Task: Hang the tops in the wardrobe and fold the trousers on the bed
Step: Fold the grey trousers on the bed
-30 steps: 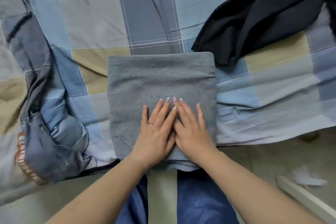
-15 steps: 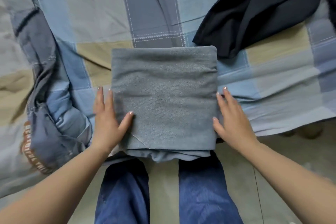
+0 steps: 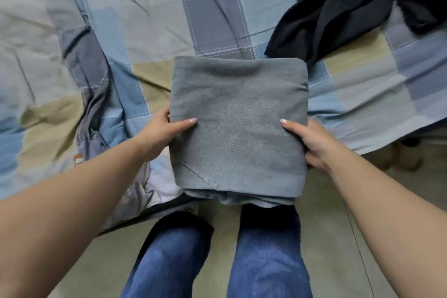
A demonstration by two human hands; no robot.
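The grey trousers [image 3: 238, 123] are folded into a thick square and sit at the near edge of the bed [image 3: 150, 7], partly over my knees. My left hand [image 3: 160, 129] grips the square's left side, thumb on top and fingers underneath. My right hand [image 3: 310, 143] grips its right side the same way. A black garment [image 3: 321, 24] lies crumpled on the bed at the far right. A blue-grey garment [image 3: 94, 84] with orange lettering lies in a long heap to the left.
The bed carries a checked cover in blue, grey and tan. Its near edge runs across the frame's middle, with beige floor [image 3: 338, 225] below. My legs in blue jeans [image 3: 266, 256] stand against the bed.
My hands went from pressing the top of the folded trousers to their two sides, then closed round the edges. The square now looks lifted and nearer to me.
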